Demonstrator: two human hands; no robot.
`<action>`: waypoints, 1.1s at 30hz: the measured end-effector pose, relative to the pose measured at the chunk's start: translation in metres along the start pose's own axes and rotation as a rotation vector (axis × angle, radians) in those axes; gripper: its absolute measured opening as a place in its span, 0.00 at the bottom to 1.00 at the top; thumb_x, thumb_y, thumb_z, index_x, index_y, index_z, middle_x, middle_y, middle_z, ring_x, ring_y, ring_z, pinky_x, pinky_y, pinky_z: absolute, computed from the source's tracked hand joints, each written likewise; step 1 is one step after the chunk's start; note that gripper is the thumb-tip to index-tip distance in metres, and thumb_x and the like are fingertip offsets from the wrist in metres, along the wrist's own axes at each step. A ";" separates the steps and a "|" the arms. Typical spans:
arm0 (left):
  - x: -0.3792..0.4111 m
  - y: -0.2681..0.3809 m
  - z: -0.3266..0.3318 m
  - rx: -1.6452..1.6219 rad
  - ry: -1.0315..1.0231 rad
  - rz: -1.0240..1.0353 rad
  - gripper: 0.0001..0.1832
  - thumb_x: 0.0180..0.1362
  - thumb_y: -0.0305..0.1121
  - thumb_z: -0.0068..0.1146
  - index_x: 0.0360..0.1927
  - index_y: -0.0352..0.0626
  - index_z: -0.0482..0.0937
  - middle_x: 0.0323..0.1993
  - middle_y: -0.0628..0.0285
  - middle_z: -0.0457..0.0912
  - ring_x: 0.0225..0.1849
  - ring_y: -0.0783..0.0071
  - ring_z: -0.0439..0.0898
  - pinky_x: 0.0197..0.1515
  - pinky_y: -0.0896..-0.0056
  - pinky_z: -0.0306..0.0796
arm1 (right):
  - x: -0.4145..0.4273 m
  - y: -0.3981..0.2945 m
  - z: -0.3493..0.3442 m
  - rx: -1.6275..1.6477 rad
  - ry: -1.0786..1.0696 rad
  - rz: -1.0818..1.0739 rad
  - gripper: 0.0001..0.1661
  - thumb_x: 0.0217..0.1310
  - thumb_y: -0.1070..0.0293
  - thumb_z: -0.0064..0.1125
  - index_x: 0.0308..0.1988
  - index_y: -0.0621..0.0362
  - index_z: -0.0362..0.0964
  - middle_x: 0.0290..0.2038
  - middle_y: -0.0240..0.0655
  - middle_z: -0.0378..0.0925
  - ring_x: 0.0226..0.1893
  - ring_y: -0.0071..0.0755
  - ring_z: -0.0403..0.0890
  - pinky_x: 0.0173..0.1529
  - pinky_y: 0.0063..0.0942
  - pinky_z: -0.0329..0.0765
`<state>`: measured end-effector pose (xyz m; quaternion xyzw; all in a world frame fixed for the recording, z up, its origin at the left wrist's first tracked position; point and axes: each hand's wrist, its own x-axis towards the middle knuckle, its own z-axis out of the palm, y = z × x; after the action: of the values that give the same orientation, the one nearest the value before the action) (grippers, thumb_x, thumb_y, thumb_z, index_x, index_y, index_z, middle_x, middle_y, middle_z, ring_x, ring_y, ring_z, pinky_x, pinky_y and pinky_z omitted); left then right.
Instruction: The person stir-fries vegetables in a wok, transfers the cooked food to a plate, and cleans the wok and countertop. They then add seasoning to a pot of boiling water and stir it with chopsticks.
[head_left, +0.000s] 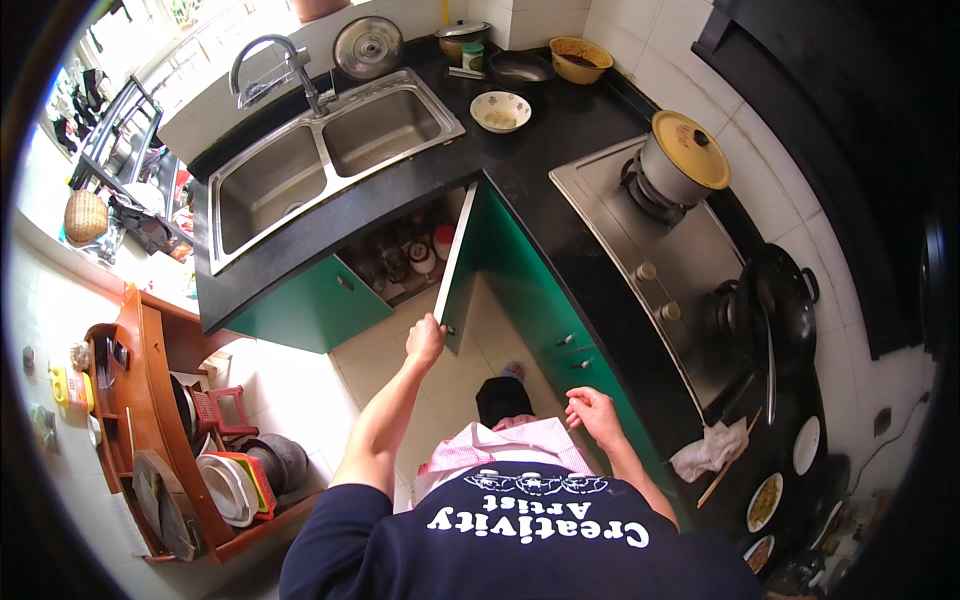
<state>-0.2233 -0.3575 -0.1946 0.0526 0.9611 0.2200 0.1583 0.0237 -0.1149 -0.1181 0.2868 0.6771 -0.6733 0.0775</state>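
My left hand (426, 337) grips the outer edge of a green cabinet door (459, 289) beneath the sink, near its handle. The door stands swung out from the counter. Inside the cabinet are several glass jars (394, 262) and a red-lidded container (443, 238); the door hides part of the interior. A second green door (300, 304), to the left, lies flush with the cabinet front. My right hand (595, 414) hangs in the air by my waist, empty and with loosely bent fingers. Green drawers with metal handles (581, 365) are close to it.
Above the cabinet is a steel double-bowl sink (322, 150). On the right, a lidded pot (686, 157) and a black wok (784, 307) sit on the gas hob (675, 262). A patterned bowl (500, 112) rests on the black counter (525, 157). A wooden shelf unit (161, 390) stands left.
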 end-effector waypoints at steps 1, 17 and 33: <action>0.001 -0.002 -0.004 0.012 -0.021 0.000 0.16 0.51 0.41 0.56 0.34 0.38 0.71 0.31 0.47 0.78 0.37 0.48 0.77 0.37 0.51 0.72 | 0.017 -0.004 -0.002 -0.010 0.008 -0.001 0.11 0.58 0.73 0.48 0.41 0.67 0.69 0.23 0.35 0.74 0.20 0.22 0.76 0.23 0.18 0.74; 0.091 -0.094 -0.102 0.381 0.160 -0.276 0.32 0.38 0.64 0.57 0.19 0.38 0.80 0.20 0.50 0.78 0.26 0.52 0.79 0.28 0.58 0.72 | 0.232 -0.135 0.014 -0.127 -0.070 -0.080 0.11 0.56 0.74 0.49 0.40 0.65 0.70 0.24 0.34 0.74 0.20 0.21 0.75 0.23 0.18 0.73; 0.168 -0.143 -0.122 0.219 0.199 -0.347 0.36 0.43 0.62 0.56 0.10 0.30 0.74 0.12 0.45 0.73 0.17 0.49 0.73 0.24 0.54 0.66 | 0.464 -0.260 0.054 0.322 0.211 -0.053 0.13 0.61 0.64 0.48 0.39 0.63 0.67 0.24 0.39 0.74 0.20 0.29 0.76 0.24 0.23 0.76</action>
<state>-0.4264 -0.5066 -0.2002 -0.1184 0.9848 0.0878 0.0915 -0.5017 -0.0158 -0.1249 0.3464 0.5722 -0.7411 -0.0586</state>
